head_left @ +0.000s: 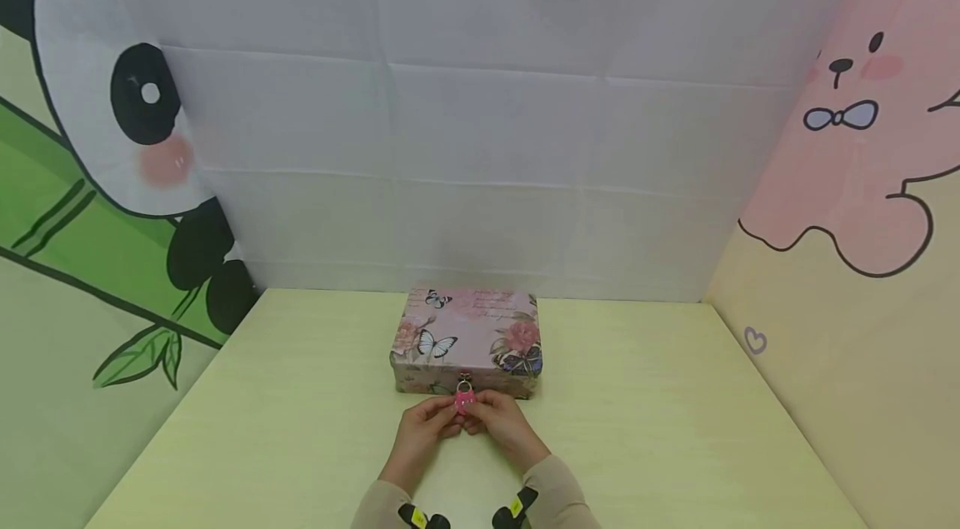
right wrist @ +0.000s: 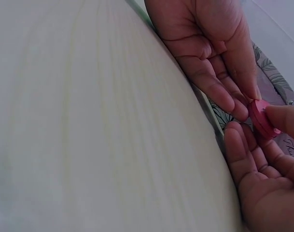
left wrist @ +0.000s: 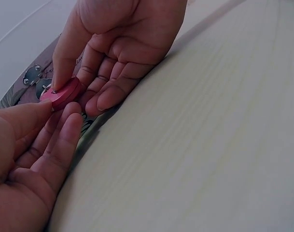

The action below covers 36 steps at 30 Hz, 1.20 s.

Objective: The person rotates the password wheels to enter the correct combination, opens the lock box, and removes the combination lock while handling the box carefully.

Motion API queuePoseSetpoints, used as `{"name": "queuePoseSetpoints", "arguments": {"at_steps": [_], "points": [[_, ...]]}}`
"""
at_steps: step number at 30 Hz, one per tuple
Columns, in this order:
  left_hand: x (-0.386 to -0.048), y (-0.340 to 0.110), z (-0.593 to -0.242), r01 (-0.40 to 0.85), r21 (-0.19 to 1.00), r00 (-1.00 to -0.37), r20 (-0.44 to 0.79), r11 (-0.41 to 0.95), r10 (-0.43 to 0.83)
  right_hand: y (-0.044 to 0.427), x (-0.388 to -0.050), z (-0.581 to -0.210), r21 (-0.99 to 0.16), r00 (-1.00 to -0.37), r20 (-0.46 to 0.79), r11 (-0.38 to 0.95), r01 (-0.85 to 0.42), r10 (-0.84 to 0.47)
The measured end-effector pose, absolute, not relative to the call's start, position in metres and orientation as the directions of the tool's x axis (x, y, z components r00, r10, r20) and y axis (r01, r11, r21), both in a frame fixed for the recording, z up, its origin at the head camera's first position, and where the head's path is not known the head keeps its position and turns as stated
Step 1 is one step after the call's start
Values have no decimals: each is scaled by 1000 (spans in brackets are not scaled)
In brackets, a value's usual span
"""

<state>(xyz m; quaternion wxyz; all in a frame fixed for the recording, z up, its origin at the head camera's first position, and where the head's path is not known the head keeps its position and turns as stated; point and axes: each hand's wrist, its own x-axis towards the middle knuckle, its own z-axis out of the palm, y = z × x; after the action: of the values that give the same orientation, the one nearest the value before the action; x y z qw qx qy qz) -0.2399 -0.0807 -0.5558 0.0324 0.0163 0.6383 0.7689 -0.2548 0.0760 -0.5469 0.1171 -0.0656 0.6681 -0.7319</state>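
Pinching with our left grip (head_left: 422, 439), we are holding the pink padlock (head_left: 465, 402) at the clasp (head_left: 464, 376) of the box (head_left: 472, 331), our right grip (head_left: 507, 426) pinching the padlock's other side. We are apparently working it; the next move is probably calling for steady pressure.

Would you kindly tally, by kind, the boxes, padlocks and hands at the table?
Floral box: 1
Pink padlock: 1
Hands: 2 (left hand, right hand)
Total: 4
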Motion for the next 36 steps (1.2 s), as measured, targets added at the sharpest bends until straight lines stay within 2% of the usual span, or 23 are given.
{"name": "queuePoseSetpoints", "arguments": {"at_steps": [9,29,36], "points": [[-241,-81,-557,-52,983,-997,-41,-177,71,76,-254,-543,-992,-963,-75,-77,97,-257],[-241,-81,-559,-12,981,-997,4,-195,79,78,-255,-542,-991,-958,-73,-90,102,-278],[-242,-81,-559,-43,981,-997,-32,-188,65,80,-257,-547,-985,-953,-72,-127,113,-293]]}}
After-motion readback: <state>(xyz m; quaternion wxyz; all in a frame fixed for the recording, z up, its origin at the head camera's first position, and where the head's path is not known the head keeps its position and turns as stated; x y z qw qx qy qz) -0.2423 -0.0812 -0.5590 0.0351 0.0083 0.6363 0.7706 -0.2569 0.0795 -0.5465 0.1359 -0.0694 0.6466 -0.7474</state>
